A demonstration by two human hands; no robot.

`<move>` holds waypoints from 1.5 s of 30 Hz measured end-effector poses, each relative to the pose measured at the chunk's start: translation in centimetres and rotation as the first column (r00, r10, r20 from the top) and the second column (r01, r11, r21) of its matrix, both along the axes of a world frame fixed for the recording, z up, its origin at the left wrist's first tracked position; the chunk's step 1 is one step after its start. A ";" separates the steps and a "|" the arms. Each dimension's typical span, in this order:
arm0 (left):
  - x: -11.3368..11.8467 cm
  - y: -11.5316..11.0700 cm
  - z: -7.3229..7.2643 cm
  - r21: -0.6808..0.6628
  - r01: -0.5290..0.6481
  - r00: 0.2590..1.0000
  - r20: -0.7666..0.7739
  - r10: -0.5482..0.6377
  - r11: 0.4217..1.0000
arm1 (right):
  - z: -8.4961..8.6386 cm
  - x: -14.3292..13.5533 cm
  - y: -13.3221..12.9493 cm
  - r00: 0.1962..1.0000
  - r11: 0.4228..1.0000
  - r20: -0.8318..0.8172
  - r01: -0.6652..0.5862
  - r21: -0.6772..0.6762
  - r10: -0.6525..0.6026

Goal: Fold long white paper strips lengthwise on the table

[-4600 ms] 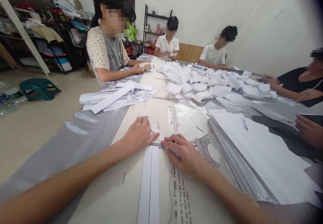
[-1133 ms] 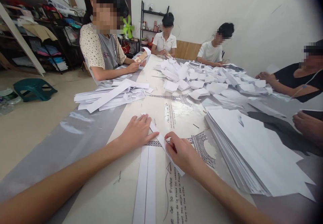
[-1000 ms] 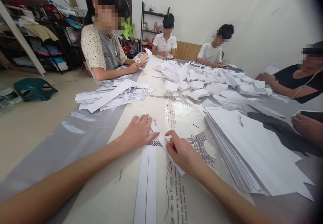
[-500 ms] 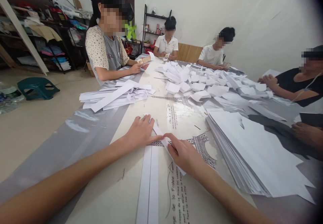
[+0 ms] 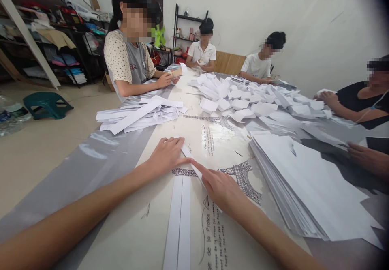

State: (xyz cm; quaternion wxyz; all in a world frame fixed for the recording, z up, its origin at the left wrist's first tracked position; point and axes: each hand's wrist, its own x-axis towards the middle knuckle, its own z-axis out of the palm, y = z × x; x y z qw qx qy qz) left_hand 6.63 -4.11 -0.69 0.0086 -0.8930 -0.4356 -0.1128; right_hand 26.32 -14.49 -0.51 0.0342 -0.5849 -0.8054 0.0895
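Observation:
A narrow white paper strip lies slantwise on the printed tablecloth, partly under both hands. My left hand bears down on its far end, fingers bent together and thumb stretched out towards the right. Against that thumb tip rests the index finger of my right hand, extended along the strip, the other fingers curled and partly hidden. Both hands pin the strip to the table. Below them, a long white strip with a dark lengthwise line runs towards me.
A pile of paper strips lies ahead left, a thick stack of white sheets at right. Many folded white papers cover the far table. Several people sit around it, handling papers. A green stool stands on the floor at left.
My right index finger has straightened and slid a little up the slanted strip to the left. My left hand has shifted slightly left. At right, another person's hand has moved onto a sheet.

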 end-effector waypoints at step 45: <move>-3.1 7.0 -2.7 -0.043 0.254 0.897 0.384 -0.219 0.966 | 0.4 0.2 0.0 0.996 0.999 -0.090 -0.023 -0.049 0.019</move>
